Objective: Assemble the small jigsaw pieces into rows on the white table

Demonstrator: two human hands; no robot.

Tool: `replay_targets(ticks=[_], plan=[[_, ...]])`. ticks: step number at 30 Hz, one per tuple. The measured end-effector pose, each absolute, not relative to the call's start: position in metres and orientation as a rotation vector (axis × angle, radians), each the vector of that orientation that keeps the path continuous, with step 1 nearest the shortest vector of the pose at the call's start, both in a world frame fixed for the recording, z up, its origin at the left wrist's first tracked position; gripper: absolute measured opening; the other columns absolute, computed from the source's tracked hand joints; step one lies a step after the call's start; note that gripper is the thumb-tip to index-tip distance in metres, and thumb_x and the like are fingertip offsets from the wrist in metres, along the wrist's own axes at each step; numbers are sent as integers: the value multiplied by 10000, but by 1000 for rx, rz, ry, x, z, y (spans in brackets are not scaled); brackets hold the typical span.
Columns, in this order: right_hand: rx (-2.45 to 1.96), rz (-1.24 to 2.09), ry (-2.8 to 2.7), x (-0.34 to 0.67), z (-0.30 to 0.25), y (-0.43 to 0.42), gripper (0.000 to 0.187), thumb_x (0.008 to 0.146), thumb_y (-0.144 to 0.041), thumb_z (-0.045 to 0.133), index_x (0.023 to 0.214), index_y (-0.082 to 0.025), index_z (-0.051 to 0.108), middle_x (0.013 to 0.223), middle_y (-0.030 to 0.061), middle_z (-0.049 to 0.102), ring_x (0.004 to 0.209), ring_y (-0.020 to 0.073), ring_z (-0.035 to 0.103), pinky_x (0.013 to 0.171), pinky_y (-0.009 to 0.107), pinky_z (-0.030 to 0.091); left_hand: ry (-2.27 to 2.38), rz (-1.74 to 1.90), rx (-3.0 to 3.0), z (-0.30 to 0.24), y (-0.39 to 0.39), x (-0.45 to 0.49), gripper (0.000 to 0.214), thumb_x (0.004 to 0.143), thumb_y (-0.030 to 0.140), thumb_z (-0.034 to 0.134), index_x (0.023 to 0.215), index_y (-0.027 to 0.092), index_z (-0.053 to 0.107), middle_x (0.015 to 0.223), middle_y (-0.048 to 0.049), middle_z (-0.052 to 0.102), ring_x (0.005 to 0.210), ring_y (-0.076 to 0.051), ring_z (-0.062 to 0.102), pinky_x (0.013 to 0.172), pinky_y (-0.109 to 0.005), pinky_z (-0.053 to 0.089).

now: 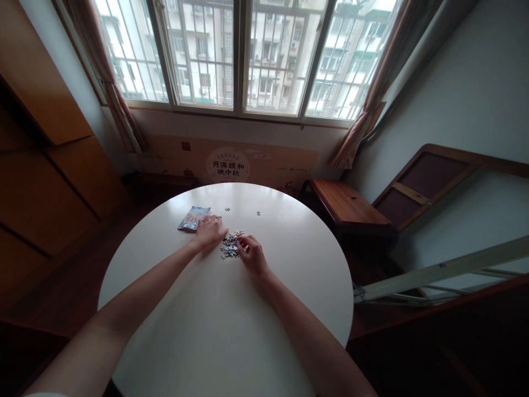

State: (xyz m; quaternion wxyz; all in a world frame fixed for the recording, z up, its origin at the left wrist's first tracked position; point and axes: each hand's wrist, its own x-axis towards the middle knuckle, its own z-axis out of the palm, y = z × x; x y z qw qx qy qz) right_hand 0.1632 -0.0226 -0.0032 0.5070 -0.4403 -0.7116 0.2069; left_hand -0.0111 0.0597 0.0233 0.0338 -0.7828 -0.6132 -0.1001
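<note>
A small heap of jigsaw pieces [230, 248] lies near the middle of the round white table [198, 336]. My right hand [253, 255] is at the heap's right side, its fingers curled and pinched on a small piece, partly hidden by the fingers. Just beyond the heap on the left, my left hand [210, 230] rests low over the table with its fingers stretched out. Its fingertips are beside a colourful packet [193, 219], which lies flat. Two loose pieces lie farther back, one jigsaw piece [227, 209] left of the other piece [258, 213].
Beyond the table, a printed cardboard panel [165, 160] stands under the barred window [273, 60]. A low wooden bench [351, 201] is at the right, with a leaning wooden frame [425, 176] behind it. Wooden cabinets [45, 193] line the left side.
</note>
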Motion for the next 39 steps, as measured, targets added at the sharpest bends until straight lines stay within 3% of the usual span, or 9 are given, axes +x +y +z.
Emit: replay_targets(ticks=[8, 15, 24, 39], plan=[[-1076, 495, -1730, 162, -4, -24, 202, 820, -165, 528, 980, -195, 648, 866, 41, 592, 776, 149, 578, 705, 262, 475, -1979, -122, -2403, 28, 87, -6, 629, 787, 606, 391, 1171, 137, 559, 1287, -178, 504, 1230, -371, 338, 979, -541, 247], [-1081, 507, -1734, 161, -4, -25, 199, 814, -150, 527, 954, -197, 660, 860, 42, 595, 763, 150, 575, 728, 276, 473, -2060, -115, -2380, 23, 98, -9, 773, 803, 658, 292, 1341, 115, 414, 1416, -168, 374, 1331, -393, 162, 1027, -563, 168], [-1081, 493, -1742, 160, -3, -26, 195, 819, -167, 526, 958, -200, 659, 844, 37, 586, 766, 150, 575, 725, 269, 475, -2123, -111, -2382, 15, 105, -5, 838, 800, 693, 224, 1410, 125, 311, 1475, -141, 276, 1336, -413, 142, 1028, -604, 127], [-1075, 500, -1736, 161, -2, -26, 185, 818, -156, 530, 942, -195, 661, 848, 41, 591, 773, 153, 573, 734, 276, 473, -2139, -195, -2395, 8, 102, -3, 807, 821, 677, 202, 1430, 150, 267, 1489, -125, 250, 1330, -415, 166, 1027, -610, 126]])
